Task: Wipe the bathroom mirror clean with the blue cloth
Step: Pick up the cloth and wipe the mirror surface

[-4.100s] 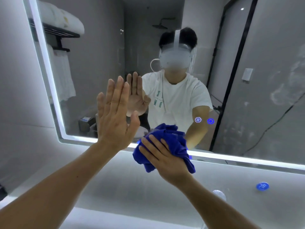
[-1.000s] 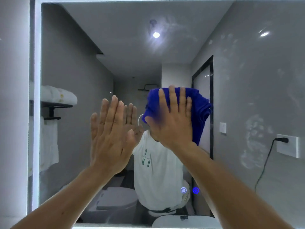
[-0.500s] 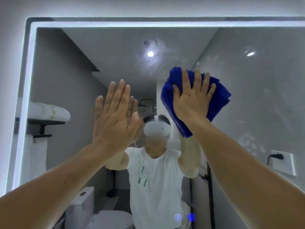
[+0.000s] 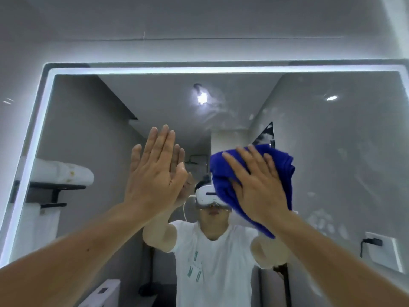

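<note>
The bathroom mirror (image 4: 332, 151), framed by a lit white strip, fills the wall ahead. Smears and pale splash marks show on its glass around the reflected ceiling lamp and on the right side. My right hand (image 4: 259, 185) lies flat, fingers straight and spread, pressing the bunched blue cloth (image 4: 285, 171) against the glass at mid-height, right of centre. My left hand (image 4: 155, 171) is flat too, palm on the glass just left of the cloth, fingers together and pointing up.
A grey wall (image 4: 199, 23) runs above the mirror's top edge. In the reflection I see a person in a white T-shirt with a headset, a shelf with rolled towels at the left, a toilet below, and a wall socket with a plug at the right.
My right hand has slid the cloth down and a little left from its higher spot half a second ago. My view has tilted upward. My left hand has stayed flat on the glass.
</note>
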`<state>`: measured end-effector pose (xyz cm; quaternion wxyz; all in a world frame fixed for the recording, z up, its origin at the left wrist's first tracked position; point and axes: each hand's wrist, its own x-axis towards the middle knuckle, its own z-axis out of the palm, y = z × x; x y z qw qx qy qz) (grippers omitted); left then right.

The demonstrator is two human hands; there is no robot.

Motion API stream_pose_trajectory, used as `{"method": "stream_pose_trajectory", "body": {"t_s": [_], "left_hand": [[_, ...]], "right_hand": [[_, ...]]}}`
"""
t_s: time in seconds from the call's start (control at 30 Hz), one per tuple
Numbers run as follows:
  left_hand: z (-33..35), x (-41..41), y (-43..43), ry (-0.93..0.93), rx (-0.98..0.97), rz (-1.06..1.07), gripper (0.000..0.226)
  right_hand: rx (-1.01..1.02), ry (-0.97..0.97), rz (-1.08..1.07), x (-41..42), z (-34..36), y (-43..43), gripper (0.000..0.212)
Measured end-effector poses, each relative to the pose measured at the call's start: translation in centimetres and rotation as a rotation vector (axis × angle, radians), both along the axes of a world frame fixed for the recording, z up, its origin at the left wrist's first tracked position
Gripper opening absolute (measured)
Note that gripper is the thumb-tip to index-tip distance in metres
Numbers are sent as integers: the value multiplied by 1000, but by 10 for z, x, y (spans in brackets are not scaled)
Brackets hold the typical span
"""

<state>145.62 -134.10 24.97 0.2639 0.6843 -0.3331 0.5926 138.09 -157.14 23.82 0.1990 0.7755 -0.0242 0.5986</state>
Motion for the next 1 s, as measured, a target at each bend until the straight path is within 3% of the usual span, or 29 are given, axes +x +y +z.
{"method": "stream_pose_trajectory", "body": {"t_s": [0.13, 0.23, 0.4, 0.53, 0.67, 1.0], "left_hand": [[16, -10, -1, 2, 12, 19, 71], [29, -14, 3, -2, 2, 43, 71], [51, -19, 3, 2, -37, 53, 72], [61, -19, 2, 16, -44, 62, 74], [62, -15, 2, 19, -36, 43, 74], [87, 15, 25, -32, 23, 7, 73]], "right_hand": [[237, -170, -29, 2, 66, 0, 50], [276, -197, -16, 18, 104, 25, 51], [101, -96, 28, 35, 114, 56, 51], [-121, 68, 77, 23, 59, 41, 52], [-165, 108, 37, 2, 30, 8, 52], [243, -174, 10, 23, 173, 34, 55]]}}
